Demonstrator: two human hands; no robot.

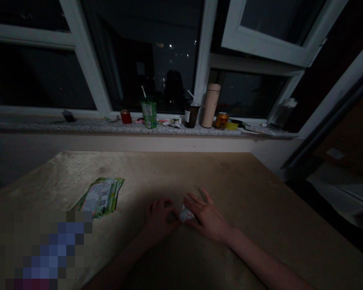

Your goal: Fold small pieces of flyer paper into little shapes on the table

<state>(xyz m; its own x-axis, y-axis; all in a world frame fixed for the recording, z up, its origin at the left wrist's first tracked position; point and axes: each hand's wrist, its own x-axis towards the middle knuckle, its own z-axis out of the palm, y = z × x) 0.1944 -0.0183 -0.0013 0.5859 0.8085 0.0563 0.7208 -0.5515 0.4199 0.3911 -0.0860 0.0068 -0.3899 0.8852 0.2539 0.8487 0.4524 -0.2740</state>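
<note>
While the left hand (159,219) presses its curled fingers on the near bench (245,193), the right hand (206,215) lies spread, both pinning a small folded paper (186,213) between them, green leaflets (101,197) lying well left.

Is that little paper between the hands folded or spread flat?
Folded: the paper shows as a small angular wedge pressed between the left hand and right hand.

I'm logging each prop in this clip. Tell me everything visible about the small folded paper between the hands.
The small folded paper looks white with faint print, creased into a compact, roughly triangular shape. It lies flat on the brown table, pinned between the left hand and the right hand, whose fingers partly cover it. Dim light hides finer detail.
</note>
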